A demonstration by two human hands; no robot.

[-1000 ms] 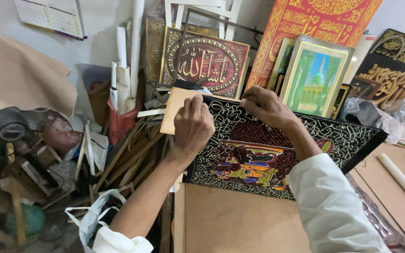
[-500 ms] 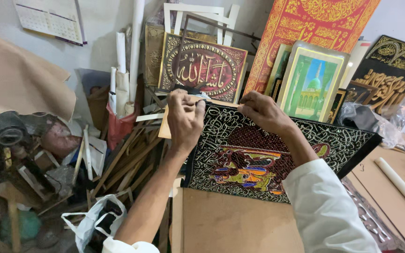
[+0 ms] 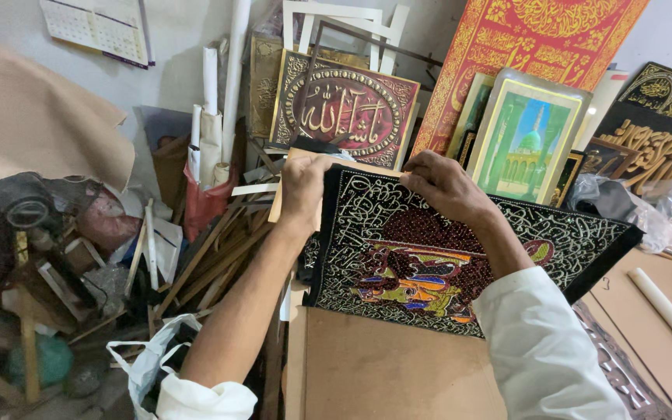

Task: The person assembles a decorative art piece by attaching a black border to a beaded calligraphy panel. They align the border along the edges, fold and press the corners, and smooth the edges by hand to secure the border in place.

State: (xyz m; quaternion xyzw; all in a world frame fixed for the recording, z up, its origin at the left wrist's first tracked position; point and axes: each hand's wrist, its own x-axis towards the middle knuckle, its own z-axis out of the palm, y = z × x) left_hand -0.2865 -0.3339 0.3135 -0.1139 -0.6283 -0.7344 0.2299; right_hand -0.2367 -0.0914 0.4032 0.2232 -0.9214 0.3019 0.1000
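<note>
A black embroidered cloth panel (image 3: 398,257) with white script borders and a colourful middle lies tilted on a brown board (image 3: 383,373). My left hand (image 3: 305,190) grips the panel's far left corner together with a thin tan backing board (image 3: 278,206) behind it. My right hand (image 3: 445,183) pinches the panel's far edge a little to the right. Both forearms reach forward, and the right one in its white sleeve (image 3: 538,342) covers part of the panel.
A dark red framed calligraphy piece (image 3: 348,117), a green framed picture (image 3: 530,140), a red and gold hanging (image 3: 538,47) and black and gold pieces (image 3: 647,132) lean against the wall. Wooden strips (image 3: 211,257), rolled paper (image 3: 211,117) and clutter fill the left. A paper roll (image 3: 670,311) lies right.
Both hands have slid along the panel's far edge toward its left corner, and the left hand now covers more of the tan backing board. The view has shifted slightly.
</note>
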